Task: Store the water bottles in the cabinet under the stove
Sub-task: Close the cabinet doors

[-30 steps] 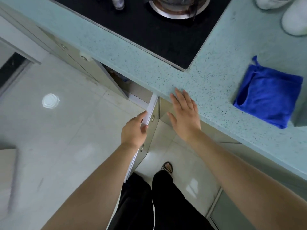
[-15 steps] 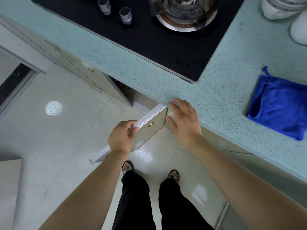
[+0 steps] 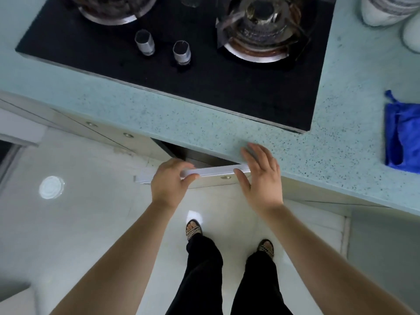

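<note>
Glossy pale tile floor reflects a round light patch; a speckled teal desk carries a blue cloth.

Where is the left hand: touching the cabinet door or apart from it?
Touching. The head view shows the left hand gripping the top edge of the door, with its fingers behind the edge and its thumb curled across the front.

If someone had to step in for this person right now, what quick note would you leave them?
Left hand grips the top edge of the cabinet door. Right hand is open, fingers resting on the countertop edge.
The door, under the stove, stands slightly ajar. No water bottles are in view, and the cabinet's inside is hidden.
Left to do: probably just push the door shut, if the bottles are inside.
</note>
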### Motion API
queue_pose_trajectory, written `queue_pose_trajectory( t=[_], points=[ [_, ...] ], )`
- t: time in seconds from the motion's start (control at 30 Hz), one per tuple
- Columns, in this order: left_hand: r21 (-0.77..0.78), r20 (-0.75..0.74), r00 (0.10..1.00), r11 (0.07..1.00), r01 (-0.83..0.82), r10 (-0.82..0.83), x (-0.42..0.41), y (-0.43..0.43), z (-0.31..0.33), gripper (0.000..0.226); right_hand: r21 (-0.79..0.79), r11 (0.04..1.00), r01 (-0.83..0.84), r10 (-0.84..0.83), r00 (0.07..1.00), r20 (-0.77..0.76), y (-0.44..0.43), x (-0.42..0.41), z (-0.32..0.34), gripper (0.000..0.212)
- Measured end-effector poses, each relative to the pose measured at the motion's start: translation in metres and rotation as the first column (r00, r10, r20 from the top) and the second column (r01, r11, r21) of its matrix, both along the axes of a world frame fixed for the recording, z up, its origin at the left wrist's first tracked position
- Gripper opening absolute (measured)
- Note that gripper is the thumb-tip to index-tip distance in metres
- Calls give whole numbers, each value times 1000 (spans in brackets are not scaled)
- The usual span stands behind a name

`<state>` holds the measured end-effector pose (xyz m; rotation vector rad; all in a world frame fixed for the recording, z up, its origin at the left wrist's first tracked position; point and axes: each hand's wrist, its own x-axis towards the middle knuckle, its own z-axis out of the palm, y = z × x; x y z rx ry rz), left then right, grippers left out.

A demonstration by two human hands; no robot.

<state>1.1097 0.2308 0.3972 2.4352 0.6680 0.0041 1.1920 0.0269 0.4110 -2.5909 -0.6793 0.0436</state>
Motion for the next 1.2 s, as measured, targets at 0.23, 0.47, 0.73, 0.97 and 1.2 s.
queue_pose_trajectory(
  t=[0.23, 0.47, 0.73, 0.97, 1.2],
  points=[
    [-32, 0, 996, 995, 92, -92, -15, 19, 1, 17, -36, 999, 11, -8, 998, 65, 45, -9, -6, 45],
    [46, 35, 992, 992, 116, -118, -20, 56, 9, 19, -74, 997, 37, -33, 998, 61, 49, -14, -8, 49],
    [12, 182, 979, 995, -100, 96, 9, 62, -9, 25, -30, 995, 100, -94, 983, 157, 53, -13, -19, 48],
    [-7, 232, 963, 991, -137, 135, 21, 59, -11, 26, -87, 992, 91, -81, 990, 117, 54, -16, -15, 50],
    [1, 86, 973, 977, -213, 213, 23, 46, 4, 29, -114, 990, 89, -95, 994, -53, 43, -34, 13, 54]
  ],
)
